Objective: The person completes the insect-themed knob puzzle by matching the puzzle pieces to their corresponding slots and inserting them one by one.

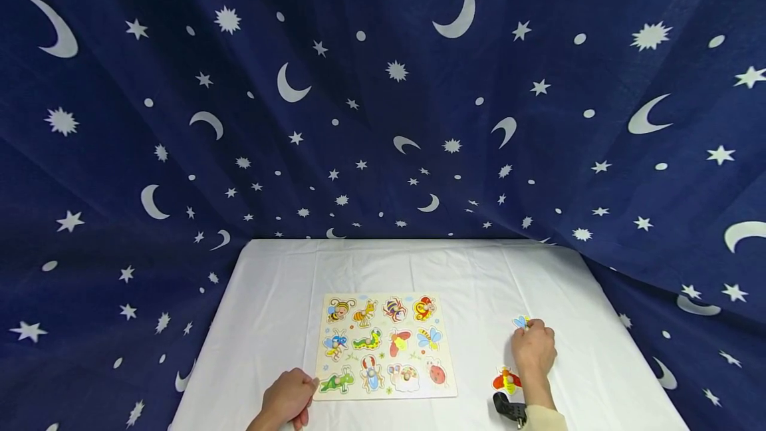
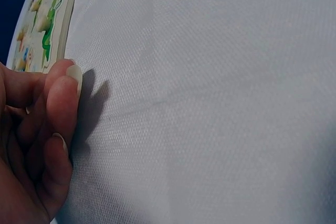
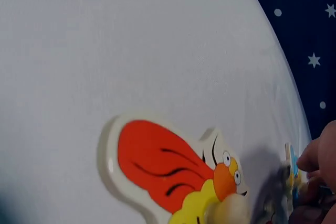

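Note:
The wooden insect peg puzzle board lies on the cloth. At its near left corner my left hand grips the edge; the left wrist view shows curled fingers right at the board's side. Over to the right, my right hand pinches a blue-winged insect puzzle piece, mostly covered by the fingers. That piece stands tilted up in the right wrist view. Close to the right wrist lies a red-winged butterfly piece with a yellow body and a round knob.
A white cloth covers the table. Dark blue curtains with moons and stars hang behind it and on both sides. A black strap device sits on the right wrist, beside the butterfly piece.

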### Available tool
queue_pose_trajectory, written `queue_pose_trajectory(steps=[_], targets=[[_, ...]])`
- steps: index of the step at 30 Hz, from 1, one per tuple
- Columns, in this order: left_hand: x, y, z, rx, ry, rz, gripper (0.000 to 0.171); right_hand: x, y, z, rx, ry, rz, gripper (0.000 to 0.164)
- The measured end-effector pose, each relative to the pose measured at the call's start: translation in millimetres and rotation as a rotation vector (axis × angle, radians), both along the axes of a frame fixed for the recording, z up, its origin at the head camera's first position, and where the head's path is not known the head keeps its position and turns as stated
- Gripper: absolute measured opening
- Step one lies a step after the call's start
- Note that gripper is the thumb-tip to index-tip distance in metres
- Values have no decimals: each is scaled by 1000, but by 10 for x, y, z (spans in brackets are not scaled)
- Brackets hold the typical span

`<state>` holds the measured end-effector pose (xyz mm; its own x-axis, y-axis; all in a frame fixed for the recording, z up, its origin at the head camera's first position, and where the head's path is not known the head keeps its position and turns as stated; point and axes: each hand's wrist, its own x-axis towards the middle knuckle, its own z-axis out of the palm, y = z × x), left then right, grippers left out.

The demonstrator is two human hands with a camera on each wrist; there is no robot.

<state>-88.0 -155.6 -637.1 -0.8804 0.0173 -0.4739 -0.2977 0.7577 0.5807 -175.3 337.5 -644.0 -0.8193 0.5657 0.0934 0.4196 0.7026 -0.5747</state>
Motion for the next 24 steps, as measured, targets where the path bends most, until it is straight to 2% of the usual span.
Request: queue_pose_trajectory(steps=[3,8,12,16,19,24], targets=[[-1,5,4,1,1,0,42,17,38,-7,2,-31,2,27],[-7,-8,17,12,-7,-8,42,18,60,-13,-6,-26,1,22],[-9,-32,49,11,-25,-3,41,-26,-57,-30,19,63,69,19],[-20,-30,71,11,-23,-3,41,-95,-252,-7,40,223,160,15],[-21,-16,66,14,-19,-10,42,-132,-384,19,49,304,192,12],[-11,-3,43,11,-21,-10,42,-159,-546,45,46,332,244,14]])
